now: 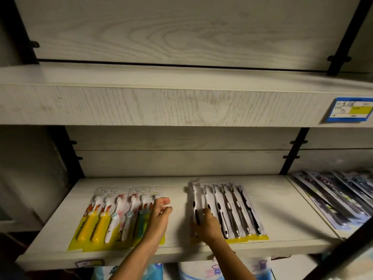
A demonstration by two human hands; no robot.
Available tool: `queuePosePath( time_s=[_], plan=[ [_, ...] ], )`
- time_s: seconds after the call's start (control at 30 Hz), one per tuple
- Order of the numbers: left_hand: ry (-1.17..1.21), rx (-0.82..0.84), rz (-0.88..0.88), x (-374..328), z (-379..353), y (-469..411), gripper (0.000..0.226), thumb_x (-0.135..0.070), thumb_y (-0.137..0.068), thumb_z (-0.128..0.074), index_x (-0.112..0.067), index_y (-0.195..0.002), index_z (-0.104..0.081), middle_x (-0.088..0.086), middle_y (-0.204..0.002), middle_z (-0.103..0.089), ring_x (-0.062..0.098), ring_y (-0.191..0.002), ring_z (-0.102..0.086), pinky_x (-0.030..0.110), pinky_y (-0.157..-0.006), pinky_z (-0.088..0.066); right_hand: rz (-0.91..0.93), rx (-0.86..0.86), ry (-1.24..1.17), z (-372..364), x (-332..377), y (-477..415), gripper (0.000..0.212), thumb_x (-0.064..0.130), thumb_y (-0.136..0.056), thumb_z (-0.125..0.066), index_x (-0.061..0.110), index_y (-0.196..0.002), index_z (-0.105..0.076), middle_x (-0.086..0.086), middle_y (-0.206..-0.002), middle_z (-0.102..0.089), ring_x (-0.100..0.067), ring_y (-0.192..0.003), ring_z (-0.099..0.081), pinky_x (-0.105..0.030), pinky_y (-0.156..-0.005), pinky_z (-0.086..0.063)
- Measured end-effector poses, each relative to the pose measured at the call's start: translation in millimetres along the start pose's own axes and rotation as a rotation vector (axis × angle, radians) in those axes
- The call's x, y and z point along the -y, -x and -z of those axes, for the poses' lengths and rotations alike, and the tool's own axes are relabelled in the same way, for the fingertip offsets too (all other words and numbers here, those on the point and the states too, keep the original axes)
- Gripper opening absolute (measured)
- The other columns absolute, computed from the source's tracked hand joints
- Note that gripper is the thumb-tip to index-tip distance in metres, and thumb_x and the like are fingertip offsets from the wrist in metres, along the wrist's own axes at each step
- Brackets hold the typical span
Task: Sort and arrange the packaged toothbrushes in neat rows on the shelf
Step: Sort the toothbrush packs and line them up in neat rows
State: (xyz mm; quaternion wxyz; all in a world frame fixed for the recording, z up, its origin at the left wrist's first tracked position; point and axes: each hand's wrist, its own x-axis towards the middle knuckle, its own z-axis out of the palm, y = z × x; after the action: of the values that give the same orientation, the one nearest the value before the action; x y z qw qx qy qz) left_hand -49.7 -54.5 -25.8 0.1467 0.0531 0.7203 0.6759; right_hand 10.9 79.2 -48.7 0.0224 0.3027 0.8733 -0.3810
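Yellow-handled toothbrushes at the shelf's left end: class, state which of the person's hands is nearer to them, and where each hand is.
Left. The left hand is a few brushes right of the yellow-handled toothbrushes; the right hand is farther right, gripping a black-and-white pack.

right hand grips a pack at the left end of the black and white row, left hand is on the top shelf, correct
Not quite. The head view shows the left hand on the lower shelf, at the right edge of the colourful packs, not on the top one. The right hand does grip a pack at the left end of the black and white row.
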Motion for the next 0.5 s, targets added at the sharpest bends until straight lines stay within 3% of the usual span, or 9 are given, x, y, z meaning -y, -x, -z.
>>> queuePosePath(
  time_s=[0.07, 0.17, 0.27, 0.37, 0.5],
  plan=[
    [-0.022, 0.003, -0.018, 0.8, 4.0, 0.1, 0.025, 0.003, -0.091, -0.046, -0.021, -0.092, -0.053, 0.007, -0.112, -0.052, 0.017, -0.101, -0.048, 0.026, -0.087, -0.037, -0.026, 0.002, 0.066, -1.4, -1.6, -0.8, 0.055, 0.023, -0.086, -0.063, 0.008, -0.131, -0.034, -0.014, -0.123, -0.059, -0.030, -0.112, -0.058, -0.038, -0.095, -0.047],
    [-0.036, 0.000, -0.043, 2.0, 7.4, 1.5, 0.019, 0.004, -0.091, -0.045, -0.012, -0.100, -0.053, 0.006, -0.109, -0.052, 0.012, -0.091, -0.049, 0.017, -0.073, -0.040, -0.001, -0.046, 0.225, -3.8, -3.0, -1.2, 0.061, 0.025, -0.089, -0.058, 0.011, -0.139, -0.024, -0.011, -0.131, -0.051, -0.027, -0.115, -0.055, -0.037, -0.095, -0.048],
    [-0.038, 0.009, -0.033, 3.8, 7.4, 2.6, 0.019, 0.004, -0.091, -0.045, -0.008, -0.105, -0.053, 0.006, -0.108, -0.052, 0.011, -0.089, -0.049, 0.014, -0.071, -0.039, 0.071, -0.129, 0.482, -1.2, 0.7, 0.5, 0.044, 0.021, -0.096, -0.046, 0.012, -0.136, -0.030, -0.009, -0.135, -0.044, -0.024, -0.114, -0.055, -0.033, -0.088, -0.050],
    [-0.035, 0.008, -0.018, 5.6, 6.6, 3.9, 0.020, 0.005, -0.090, -0.045, -0.005, -0.105, -0.053, 0.007, -0.107, -0.053, 0.011, -0.087, -0.049, 0.015, -0.071, -0.040, 0.087, -0.106, 0.681, 0.3, 3.7, 0.5, 0.035, 0.018, -0.098, -0.037, 0.008, -0.132, -0.039, -0.010, -0.133, -0.047, -0.024, -0.117, -0.052, -0.032, -0.089, -0.047],
    [-0.035, 0.010, -0.008, 5.5, 7.2, 3.8, 0.020, 0.005, -0.090, -0.046, -0.004, -0.106, -0.055, 0.009, -0.110, -0.054, 0.018, -0.097, -0.049, 0.026, -0.077, -0.041, 0.064, -0.104, 0.740, 3.1, 3.2, 0.9, 0.032, 0.012, -0.098, -0.033, 0.008, -0.127, -0.045, -0.009, -0.128, -0.055, -0.024, -0.116, -0.056, -0.032, -0.088, -0.047]
  ],
)
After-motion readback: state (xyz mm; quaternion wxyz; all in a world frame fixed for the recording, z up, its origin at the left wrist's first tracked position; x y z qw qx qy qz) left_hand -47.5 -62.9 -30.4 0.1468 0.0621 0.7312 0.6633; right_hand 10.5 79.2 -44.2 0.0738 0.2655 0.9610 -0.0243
